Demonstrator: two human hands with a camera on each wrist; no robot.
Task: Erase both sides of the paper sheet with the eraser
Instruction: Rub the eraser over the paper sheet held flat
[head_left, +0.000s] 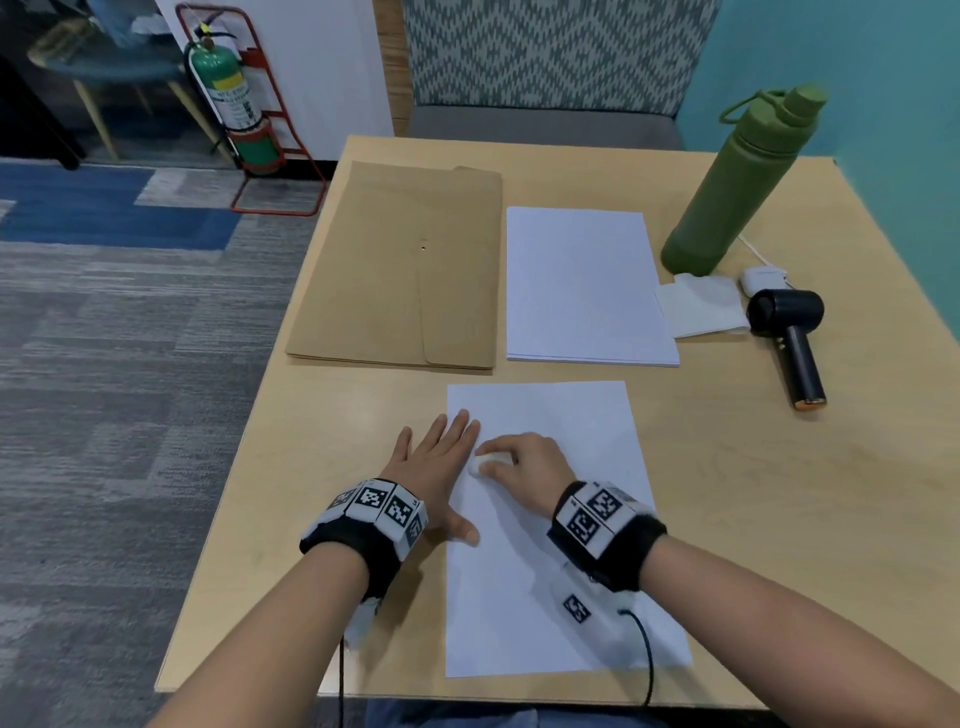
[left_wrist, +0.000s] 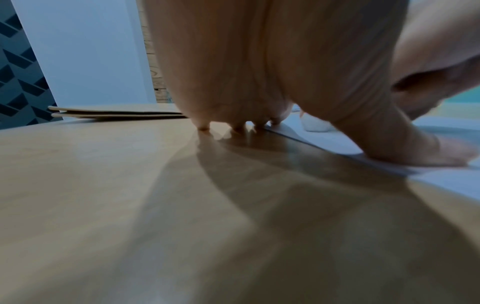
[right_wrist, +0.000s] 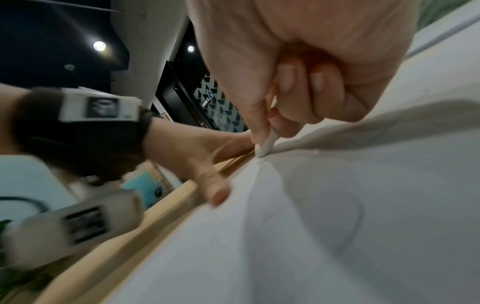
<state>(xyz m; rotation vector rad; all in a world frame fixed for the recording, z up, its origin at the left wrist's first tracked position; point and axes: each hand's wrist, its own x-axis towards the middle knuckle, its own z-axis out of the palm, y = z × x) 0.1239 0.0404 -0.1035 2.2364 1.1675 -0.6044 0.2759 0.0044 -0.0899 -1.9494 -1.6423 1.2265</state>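
Eraser (head_left: 484, 462) pinched between right fingers (head_left: 496, 447)

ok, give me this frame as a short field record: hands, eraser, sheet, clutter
left hand: flat, fingers straight, on the table at the sheet's left edge, thumb on the sheet
right hand: pinches the eraser
eraser: white, tip pressed on the sheet near its left edge
paper sheet: flat at the table's near edge
paper stack: behind the sheet
brown envelope: left of the stack
green bottle: upright, far right
handheld fan: lying on its side, right
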